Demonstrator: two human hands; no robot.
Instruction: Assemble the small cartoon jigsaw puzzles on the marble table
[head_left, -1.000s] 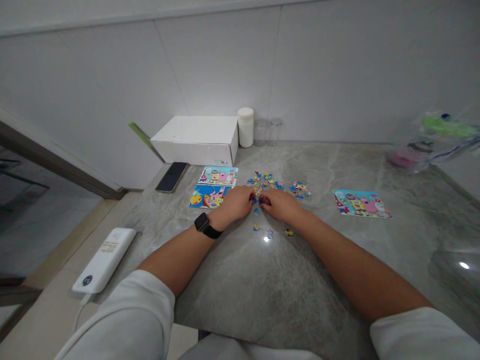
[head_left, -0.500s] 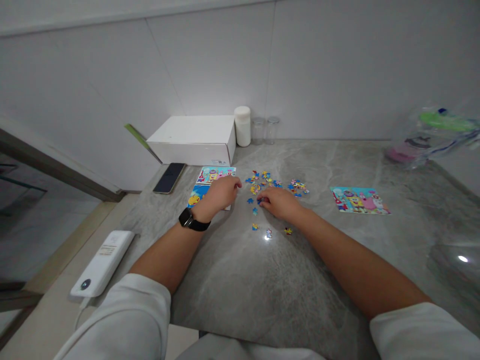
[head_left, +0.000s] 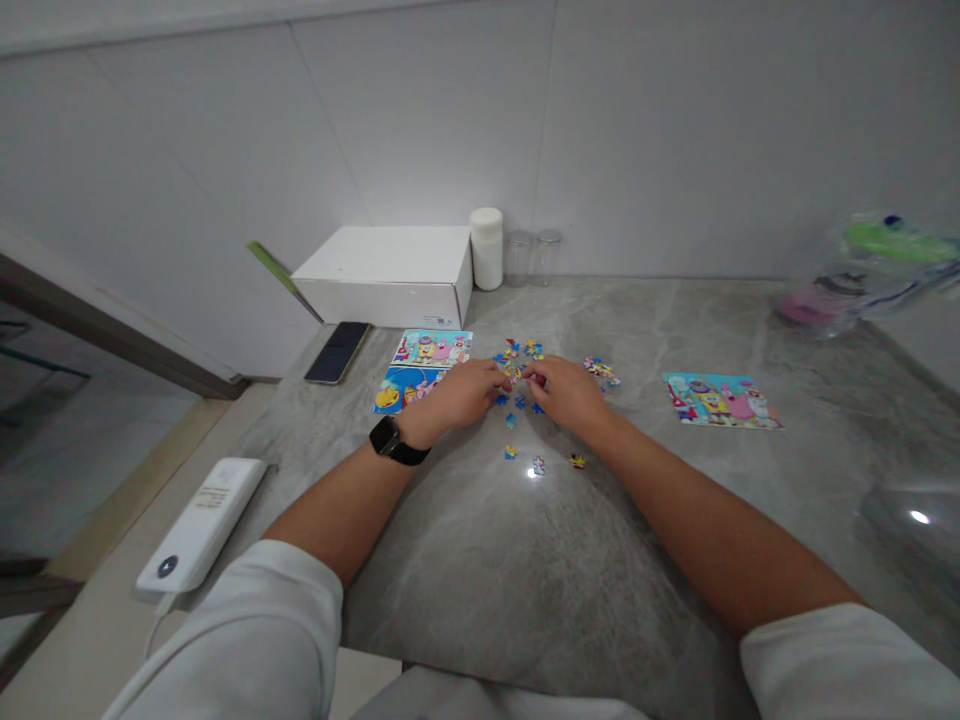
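Observation:
My left hand point(head_left: 471, 391), with a dark watch on its wrist, reaches in from the left to the edge of a loose cluster of puzzle pieces point(head_left: 533, 349). Its fingers are curled together, and whatever lies between them is hidden. Opposite it, my right hand point(head_left: 564, 392) is closed in a pinch over the same cluster; the small thing at its fingertips looks like a puzzle piece. Closer to me lie single pieces: a yellow-and-blue one point(head_left: 511, 452), a pale one point(head_left: 539, 465) and a yellow-and-dark one point(head_left: 577, 461). Another small pile point(head_left: 602, 371) sits beyond my right hand.
A cartoon picture card point(head_left: 721, 402) lies at right; two more picture sheets point(head_left: 433, 348) are partly behind my left hand. Along the back stand a white box point(head_left: 382, 270), a white bottle point(head_left: 487, 250) and two clear jars. A phone point(head_left: 338, 352) and white power bank point(head_left: 202, 525) are left.
My left hand has moved right to the pieces. My right hand has shifted slightly away from me and right, uncovering blue pieces on the table.

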